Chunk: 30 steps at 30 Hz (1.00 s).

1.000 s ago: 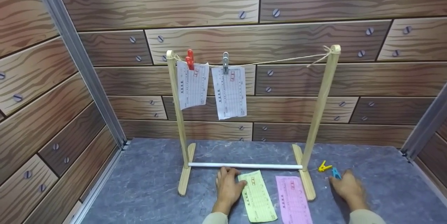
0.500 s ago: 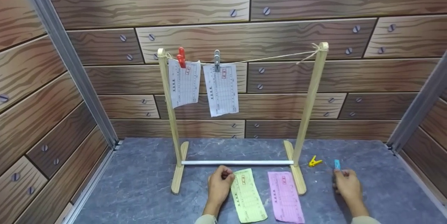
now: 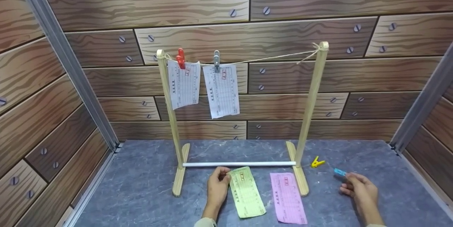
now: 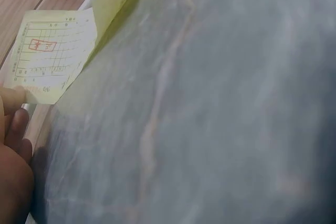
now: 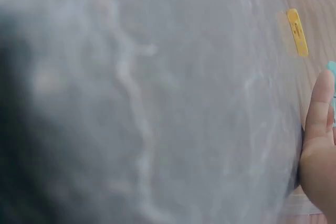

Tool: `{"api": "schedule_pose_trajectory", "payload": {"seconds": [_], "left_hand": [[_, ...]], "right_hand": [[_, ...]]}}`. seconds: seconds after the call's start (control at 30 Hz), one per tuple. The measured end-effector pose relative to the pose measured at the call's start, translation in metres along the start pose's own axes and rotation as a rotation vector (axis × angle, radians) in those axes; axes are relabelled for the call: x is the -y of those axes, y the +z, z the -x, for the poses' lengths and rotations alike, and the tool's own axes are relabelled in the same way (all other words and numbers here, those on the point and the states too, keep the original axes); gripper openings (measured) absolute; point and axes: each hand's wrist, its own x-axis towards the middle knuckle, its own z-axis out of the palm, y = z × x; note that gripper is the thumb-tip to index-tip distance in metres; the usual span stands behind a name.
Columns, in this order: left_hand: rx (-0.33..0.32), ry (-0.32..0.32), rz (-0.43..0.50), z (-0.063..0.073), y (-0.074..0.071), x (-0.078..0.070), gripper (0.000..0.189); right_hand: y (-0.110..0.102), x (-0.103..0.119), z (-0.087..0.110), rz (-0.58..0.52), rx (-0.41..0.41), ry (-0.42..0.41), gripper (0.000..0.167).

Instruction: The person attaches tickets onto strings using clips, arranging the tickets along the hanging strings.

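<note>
My left hand (image 3: 217,188) pinches the top left corner of a yellow-green printed slip (image 3: 247,193); in the left wrist view the slip (image 4: 58,51) is bent and lifted at that end. On the right, my right hand (image 3: 362,188) holds a blue clothespin (image 3: 340,172) between thumb and fingers, its far end pointing up and left. A pink slip (image 3: 288,198) lies flat between the hands. Beyond it rests a yellow clothespin (image 3: 317,162). Two white slips hang from a string: one (image 3: 184,87) under a red clothespin (image 3: 181,58), the other (image 3: 222,92) under a grey clothespin (image 3: 216,61).
A wooden rack stands behind the slips, with a left post (image 3: 169,113), a right post (image 3: 311,106) and a white crossbar (image 3: 239,164) low down. The string (image 3: 272,57) runs between the post tops. Wood-patterned walls enclose the grey table (image 3: 141,177).
The left hand has taken hold of the yellow-green slip's corner and raised it slightly. The right hand has picked up the blue clothespin and turned it. The head view has shifted somewhat.
</note>
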Motion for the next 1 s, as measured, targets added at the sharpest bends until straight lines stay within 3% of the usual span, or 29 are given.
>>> {"api": "schedule_pose_trajectory", "payload": {"seconds": [0.3, 0.5, 0.63, 0.8, 1.0], "left_hand": [[0.067, -0.033, 0.001, -0.003, -0.021, -0.005, 0.009], [0.061, -0.01, 0.004, -0.012, -0.022, -0.02, 0.008], [0.086, 0.039, 0.018, -0.017, -0.018, -0.042, 0.007], [0.11, 0.105, 0.022, -0.026, -0.014, -0.076, 0.005], [0.122, 0.153, 0.019, -0.038, -0.009, -0.119, 0.003]], "right_hand": [[0.003, -0.011, 0.001, -0.061, 0.05, -0.003, 0.048], [-0.002, -0.006, -0.001, -0.078, 0.123, 0.026, 0.062], [-0.005, 0.005, 0.002, -0.034, 0.155, 0.06, 0.059], [-0.002, 0.027, 0.014, -0.023, 0.254, -0.019, 0.011], [0.015, 0.069, 0.032, -0.079, 0.384, -0.201, 0.018]]}}
